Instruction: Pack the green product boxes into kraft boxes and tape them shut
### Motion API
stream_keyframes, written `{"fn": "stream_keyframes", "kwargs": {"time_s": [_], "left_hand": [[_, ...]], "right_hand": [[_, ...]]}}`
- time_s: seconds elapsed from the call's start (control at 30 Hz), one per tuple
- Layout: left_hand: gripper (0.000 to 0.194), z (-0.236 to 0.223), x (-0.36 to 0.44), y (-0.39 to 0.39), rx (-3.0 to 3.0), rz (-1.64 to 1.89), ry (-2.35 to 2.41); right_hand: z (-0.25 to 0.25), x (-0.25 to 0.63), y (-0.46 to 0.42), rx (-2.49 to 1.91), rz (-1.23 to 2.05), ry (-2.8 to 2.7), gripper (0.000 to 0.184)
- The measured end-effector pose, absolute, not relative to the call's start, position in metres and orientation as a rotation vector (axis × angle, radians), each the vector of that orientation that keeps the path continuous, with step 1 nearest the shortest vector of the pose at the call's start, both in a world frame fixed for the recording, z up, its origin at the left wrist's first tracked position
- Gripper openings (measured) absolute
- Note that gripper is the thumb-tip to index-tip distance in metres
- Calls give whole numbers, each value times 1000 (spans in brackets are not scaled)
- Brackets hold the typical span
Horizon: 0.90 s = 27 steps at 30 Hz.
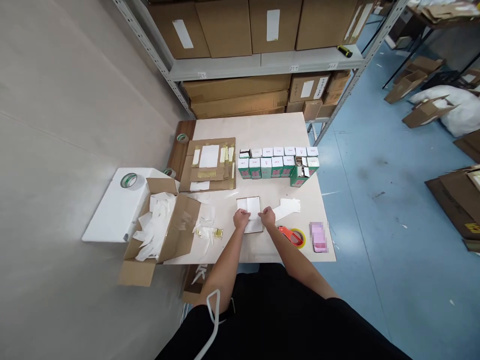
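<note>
A: Start at the near edge of the table. What is there?
B: An orange-red tape dispenser [289, 234] with a yellow-rimmed tape roll [302, 239] against it, right of centre. A blurred pink item [318, 237] lies further right; cannot identify it.

A: The hands?
B: Just beyond. The left hand [241, 218] is at the left side of a white sheet [254, 204], the right hand [267, 216] at its right. On both, thumb and fingertips are drawn close together. Cannot tell whether they pinch the sheet, a thin strip across it, or only press.

A: State of the work?
B: Sheet lies flat over what looks like a brown cardboard panel [255, 232], its edge showing. I judge the laying-on largely done; hands are not yet clear. Whether the sheet is stuck down: cannot tell. White strips [289, 205] lie loose beside the right hand.

A: To the left?
B: Crumpled scraps [205, 224] on the table, then an open carton [187, 232] with more white waste.

A: Farther back?
B: A cardboard stack [208, 172], bearing white and tan patches; to its right, two rows of green-and-white boxes [266, 167], at least one with its top open. Behind: a metal shelf [240, 70] loaded with cartons [225, 30].
</note>
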<state>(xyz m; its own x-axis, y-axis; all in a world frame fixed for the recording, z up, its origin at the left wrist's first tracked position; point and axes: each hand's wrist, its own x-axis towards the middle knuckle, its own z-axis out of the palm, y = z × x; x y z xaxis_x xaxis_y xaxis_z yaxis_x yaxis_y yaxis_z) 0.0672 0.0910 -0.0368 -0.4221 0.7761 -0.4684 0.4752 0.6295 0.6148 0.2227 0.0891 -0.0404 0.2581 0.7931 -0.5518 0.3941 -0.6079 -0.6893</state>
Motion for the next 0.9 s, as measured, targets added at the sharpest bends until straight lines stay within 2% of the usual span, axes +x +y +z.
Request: {"fn": "stream_keyframes", "kwargs": {"time_s": [0.43,0.63,0.8,0.9], "left_hand": [[13,-46,73,95,997,433,2150],[24,-40,71,105,1036,318,2174],[38,-31,62,117,1130,96,2214],[39,-28,57,107,1350,49,2123]], "right_hand": [[-42,224,102,-2250,1315,-1304,16],[-40,221,114,-2327,1293,-1440,18],[-39,233,125,-2372,1311,-1556,35],[-41,239,123,-2364,1338,-1593,42]]}}
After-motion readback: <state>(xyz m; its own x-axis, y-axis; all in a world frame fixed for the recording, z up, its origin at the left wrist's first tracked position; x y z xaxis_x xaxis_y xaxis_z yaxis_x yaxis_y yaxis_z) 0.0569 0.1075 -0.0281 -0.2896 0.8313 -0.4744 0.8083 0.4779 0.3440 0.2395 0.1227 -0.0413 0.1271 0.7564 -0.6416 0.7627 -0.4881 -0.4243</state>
